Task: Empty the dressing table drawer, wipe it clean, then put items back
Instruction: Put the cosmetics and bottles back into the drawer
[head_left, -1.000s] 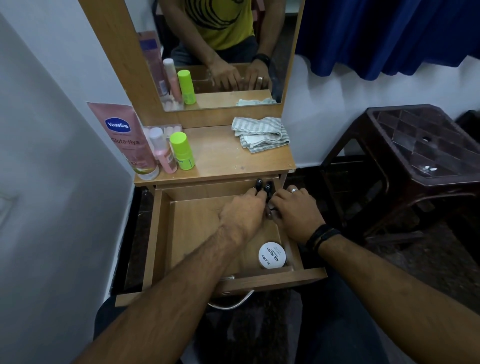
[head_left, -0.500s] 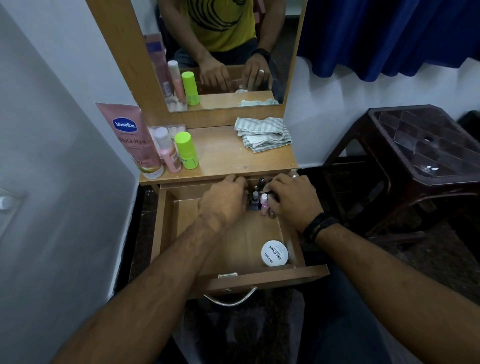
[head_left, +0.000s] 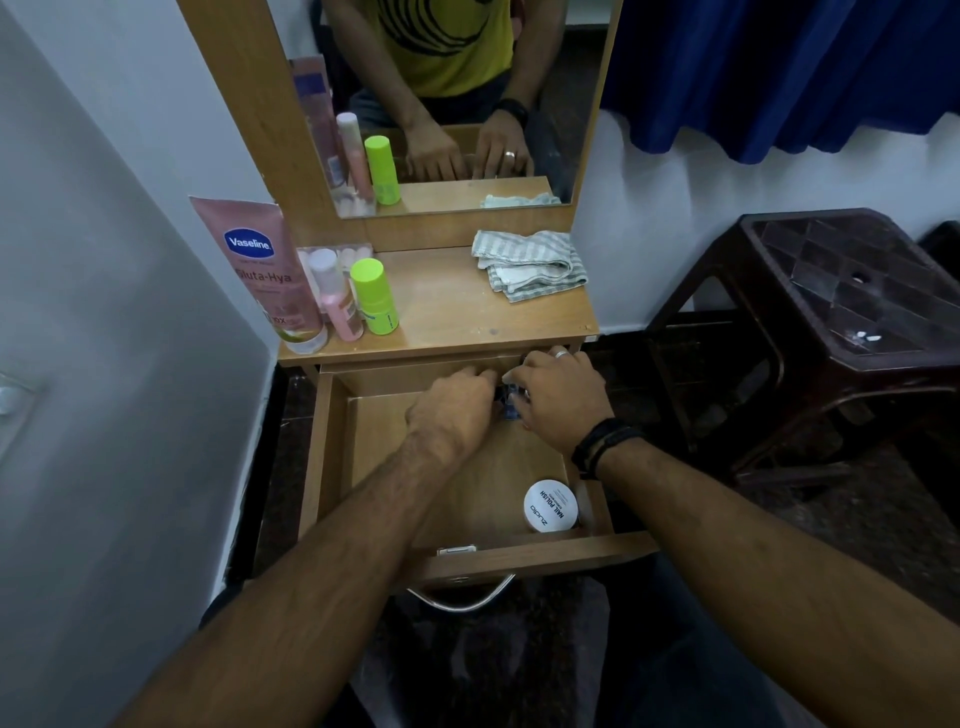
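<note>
The wooden drawer (head_left: 322, 467) is pulled out under the dressing table top (head_left: 467, 317). At its back right corner my left hand (head_left: 452, 410) and my right hand (head_left: 563, 402) press in from both sides around a cluster of small nail polish bottles (head_left: 509, 408), mostly hidden by my fingers. A round white nail polish remover tub (head_left: 550, 505) lies at the drawer's front right. On the table top stand a pink Vaseline tube (head_left: 265, 270), a pink bottle (head_left: 335, 296) and a green stick (head_left: 375, 296). A striped folded cloth (head_left: 527, 265) lies at the back right.
A mirror (head_left: 457, 104) rises behind the table top and reflects my hands. A white wall (head_left: 104, 364) stands close on the left. A dark brown plastic stool (head_left: 831, 322) stands to the right, under a blue curtain (head_left: 779, 67). The metal drawer handle (head_left: 457, 597) hangs at the front.
Both hands have shifted toward the drawer's back right corner and drawn closer together around the small bottles, which now show less between my fingers. The tub has stayed put.
</note>
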